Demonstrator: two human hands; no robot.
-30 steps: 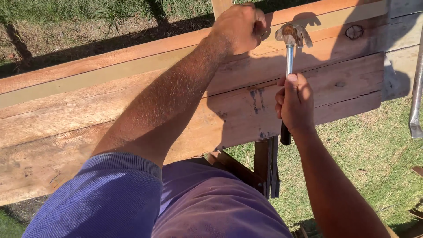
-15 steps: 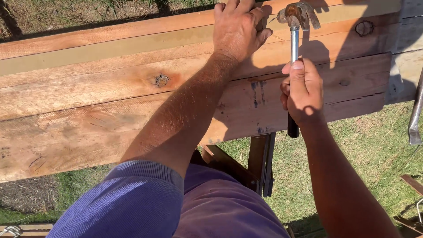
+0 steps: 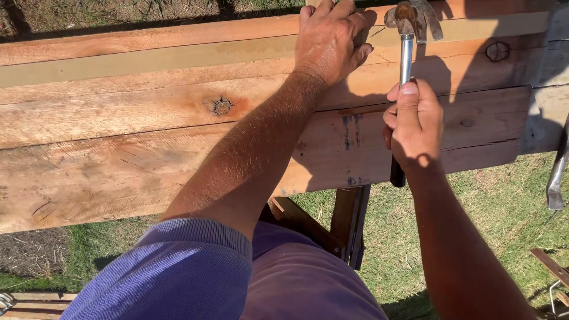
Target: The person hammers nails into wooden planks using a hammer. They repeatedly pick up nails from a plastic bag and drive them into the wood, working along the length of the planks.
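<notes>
Right hand [image 3: 415, 124] has a closed grip on the hammer [image 3: 406, 53], head raised over the wooden planks [image 3: 118, 136]. Left hand [image 3: 329, 38] lies flat on the top plank, grip open, holding nothing visible.

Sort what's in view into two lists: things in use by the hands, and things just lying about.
In use:
- claw hammer, gripped by the right hand
- wooden planks, pressed at the far edge by the left hand
- stand under the planks

Lying about:
- metal bar at the right edge
- scrap pieces on the grass, lower right
</notes>
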